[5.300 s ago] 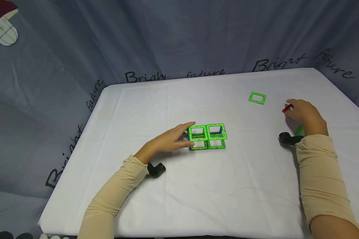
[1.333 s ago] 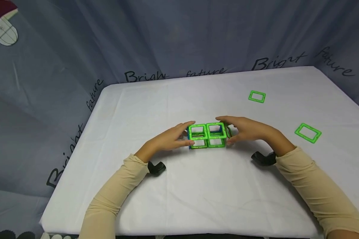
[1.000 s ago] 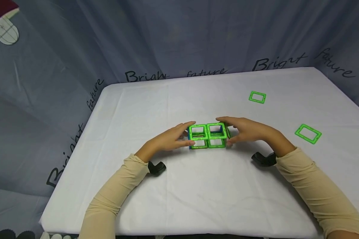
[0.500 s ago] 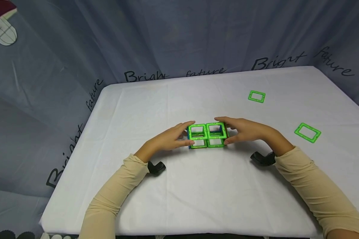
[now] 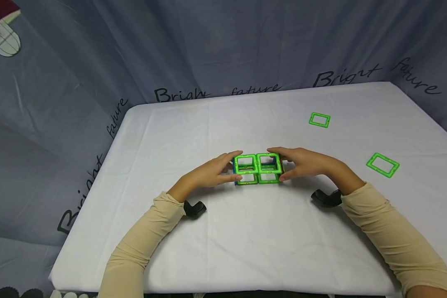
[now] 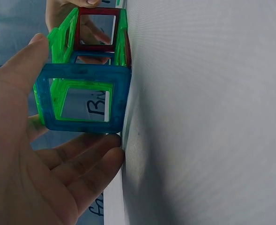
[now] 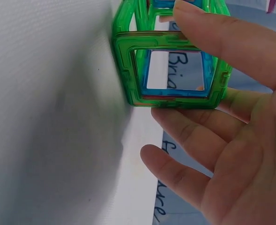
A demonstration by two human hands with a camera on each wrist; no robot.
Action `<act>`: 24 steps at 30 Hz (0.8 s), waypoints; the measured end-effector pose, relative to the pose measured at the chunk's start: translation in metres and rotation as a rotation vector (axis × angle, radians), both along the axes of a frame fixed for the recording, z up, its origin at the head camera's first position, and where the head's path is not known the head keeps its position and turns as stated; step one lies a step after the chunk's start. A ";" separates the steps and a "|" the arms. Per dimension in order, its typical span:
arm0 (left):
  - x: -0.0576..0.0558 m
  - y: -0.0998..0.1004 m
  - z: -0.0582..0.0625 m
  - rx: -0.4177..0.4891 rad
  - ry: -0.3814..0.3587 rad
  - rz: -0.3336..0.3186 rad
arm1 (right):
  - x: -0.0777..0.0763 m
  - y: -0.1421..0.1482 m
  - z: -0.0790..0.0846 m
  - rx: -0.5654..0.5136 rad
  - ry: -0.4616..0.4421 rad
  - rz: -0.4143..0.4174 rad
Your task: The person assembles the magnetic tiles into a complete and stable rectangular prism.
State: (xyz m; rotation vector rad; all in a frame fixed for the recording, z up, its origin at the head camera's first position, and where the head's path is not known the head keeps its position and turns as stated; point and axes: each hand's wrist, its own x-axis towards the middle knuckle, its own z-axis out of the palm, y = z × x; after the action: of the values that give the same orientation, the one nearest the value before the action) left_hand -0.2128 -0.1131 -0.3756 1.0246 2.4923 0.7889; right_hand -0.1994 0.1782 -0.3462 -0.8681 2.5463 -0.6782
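A block of magnetic tiles point(image 5: 258, 164), two open cubes wide, stands on the white cloth between the hands. My left hand point(image 5: 210, 174) grips its left end, thumb and fingers on opposite sides of a blue tile point(image 6: 84, 125). A red tile point(image 6: 77, 30) stands further along the block in the left wrist view. At the right end, my right hand point(image 5: 309, 162) holds a green tile point(image 7: 126, 65) with thumb and fingers; red edging shows along it. Green tiles form the top and near side.
Two loose green tiles lie flat on the table: one tile point(image 5: 318, 125) at the back right, another tile point(image 5: 378, 170) at the right. Black wrist cameras sit under the left point(image 5: 195, 210) and right point(image 5: 325, 198) wrists. A grey curtain point(image 5: 223, 49) hangs behind the table.
My right hand has come leftward from the far right, where it held a red tile, to the block's right end. The tilted end tile now stands flush against the block. My left hand stays put.
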 end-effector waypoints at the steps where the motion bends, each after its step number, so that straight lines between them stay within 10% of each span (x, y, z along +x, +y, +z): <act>1: 0.000 0.000 0.000 0.002 -0.002 0.000 | 0.000 0.000 0.000 0.001 0.001 -0.002; 24: -0.001 0.000 -0.001 -0.004 -0.007 0.004 | -0.004 -0.001 -0.005 -0.041 0.002 0.002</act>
State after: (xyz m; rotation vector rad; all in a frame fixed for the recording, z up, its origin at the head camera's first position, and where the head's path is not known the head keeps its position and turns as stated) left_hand -0.2136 -0.1130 -0.3765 1.0140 2.4898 0.7868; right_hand -0.2030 0.1776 -0.3508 -0.8847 2.5414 -0.7323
